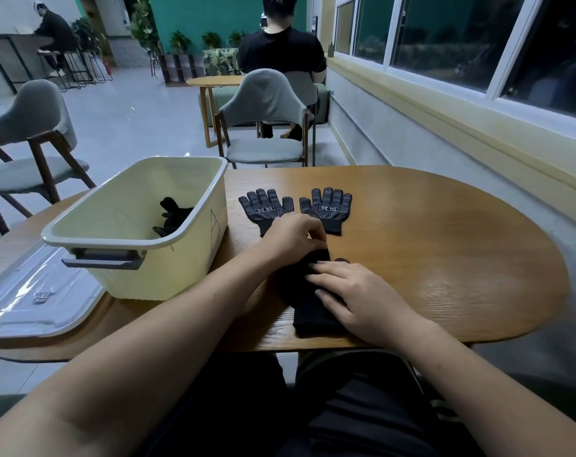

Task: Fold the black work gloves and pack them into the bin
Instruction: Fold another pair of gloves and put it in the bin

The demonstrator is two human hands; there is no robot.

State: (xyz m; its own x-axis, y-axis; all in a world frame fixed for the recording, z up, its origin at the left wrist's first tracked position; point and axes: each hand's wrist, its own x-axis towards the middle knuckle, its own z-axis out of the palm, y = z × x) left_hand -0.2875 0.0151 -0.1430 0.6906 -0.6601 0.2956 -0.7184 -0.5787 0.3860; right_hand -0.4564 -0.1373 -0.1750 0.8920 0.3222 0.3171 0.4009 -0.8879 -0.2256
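Note:
A black work glove bundle (308, 308) lies near the table's front edge, partly folded. My left hand (293, 237) pinches its far end with closed fingers. My right hand (355, 300) presses flat on its right side, fingers spread. Behind my hands two more black dotted gloves lie palm up, side by side: the left glove (263, 206) and the right glove (327, 207). The cream bin (181, 258) stands at the left with a folded black glove (172, 216) inside it.
The oval wooden table (444, 258) has bare surface to the right. A clear plastic lid (32, 298) lies left of the bin. Grey chairs (263, 127) stand beyond the table, a person sits behind, and a windowed wall runs along the right.

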